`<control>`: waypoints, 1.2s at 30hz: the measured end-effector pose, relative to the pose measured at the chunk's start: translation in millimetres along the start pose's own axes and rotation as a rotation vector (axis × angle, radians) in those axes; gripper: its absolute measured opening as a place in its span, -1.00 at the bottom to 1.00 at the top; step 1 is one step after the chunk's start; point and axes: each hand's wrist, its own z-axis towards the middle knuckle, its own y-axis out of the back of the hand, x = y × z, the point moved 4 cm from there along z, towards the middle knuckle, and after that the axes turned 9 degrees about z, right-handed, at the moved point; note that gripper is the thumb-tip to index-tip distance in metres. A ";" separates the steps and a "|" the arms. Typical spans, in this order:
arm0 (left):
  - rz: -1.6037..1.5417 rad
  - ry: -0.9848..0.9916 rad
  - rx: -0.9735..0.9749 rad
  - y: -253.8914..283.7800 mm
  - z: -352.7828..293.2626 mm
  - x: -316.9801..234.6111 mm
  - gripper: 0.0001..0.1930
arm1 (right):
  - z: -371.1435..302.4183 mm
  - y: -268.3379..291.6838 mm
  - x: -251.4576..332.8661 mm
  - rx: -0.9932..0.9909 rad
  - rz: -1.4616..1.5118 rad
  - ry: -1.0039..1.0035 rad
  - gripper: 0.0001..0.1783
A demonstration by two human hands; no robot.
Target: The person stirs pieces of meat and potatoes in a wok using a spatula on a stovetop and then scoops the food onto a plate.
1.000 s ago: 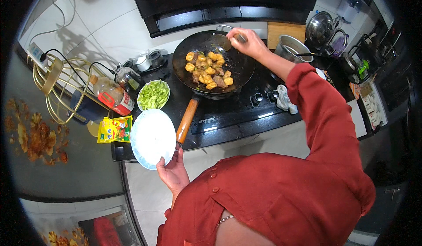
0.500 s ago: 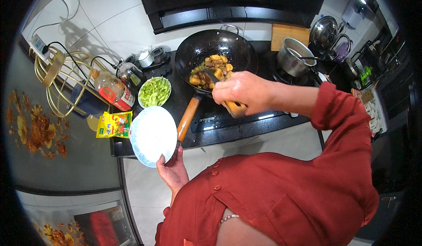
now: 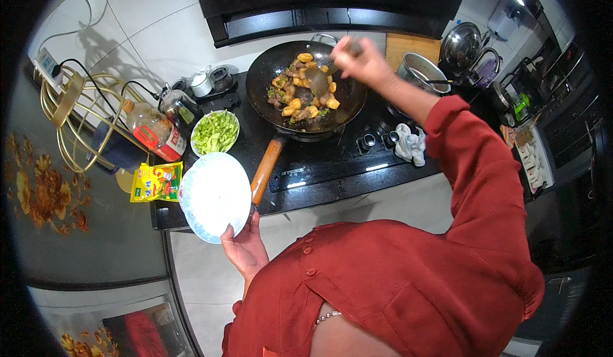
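My left hand [image 3: 246, 248] grips the lower rim of a white plate [image 3: 217, 197] with a pale blue edge, thumb on its face. The plate is tilted and partly covers the wok's wooden handle. My right hand [image 3: 363, 62] is closed round the handle of a spatula [image 3: 317, 82], whose dark metal blade dips into the food. That food [image 3: 295, 105], yellow-brown chunks with bits of meat and green, lies in a black wok [image 3: 345, 105] on the stove. Left of the wok, a white bowl holds sliced green vegetables [image 3: 215, 131].
A yellow packet [image 3: 157, 182] and a red-labelled bottle [image 3: 153, 130] stand left, beside a gold wire frame [image 3: 80, 111]. Small jars [image 3: 202, 83] sit behind the bowl. A steel pot [image 3: 421, 69], a wooden board [image 3: 408, 45] and a crumpled cloth [image 3: 410, 145] are at right.
My right hand has moved up and right, away from the wok's near side, with the spatula. The food is spread more widely. The left hand still holds the plate in nearly the same place.
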 end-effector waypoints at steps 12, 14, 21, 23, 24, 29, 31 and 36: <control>0.028 0.019 0.004 -3.4 1.3 1.7 -0.44 | -22.6 53.5 -39.3 -0.710 0.084 -0.255 -0.69; 0.050 0.019 0.009 -4.2 0.9 -0.2 -0.44 | -10.9 21.2 -33.5 -0.601 0.079 -0.202 -0.74; 0.054 -0.012 -0.010 -0.4 -0.3 -1.2 -0.47 | -0.1 12.7 19.9 -0.171 -0.150 0.128 -0.85; 0.046 -0.027 -0.038 -2.0 -2.5 -1.6 -0.48 | -0.9 43.8 19.6 -0.292 -0.268 0.000 -0.81; 0.050 -0.033 -0.050 -4.0 -3.6 -2.7 -0.46 | -4.9 56.1 23.2 -0.381 -0.294 -0.046 -0.78; 0.061 -0.038 -0.026 -5.4 -2.4 0.7 -0.41 | -7.5 87.5 -51.9 -0.698 -0.044 -0.125 -0.76; 0.073 -0.040 -0.025 -7.2 -2.7 0.2 -0.41 | -11.3 54.4 -50.4 -0.634 0.069 -0.057 -0.82; 0.071 -0.041 -0.050 -7.1 -0.4 0.1 -0.44 | -41.1 -36.6 7.7 0.094 -0.473 0.452 -0.89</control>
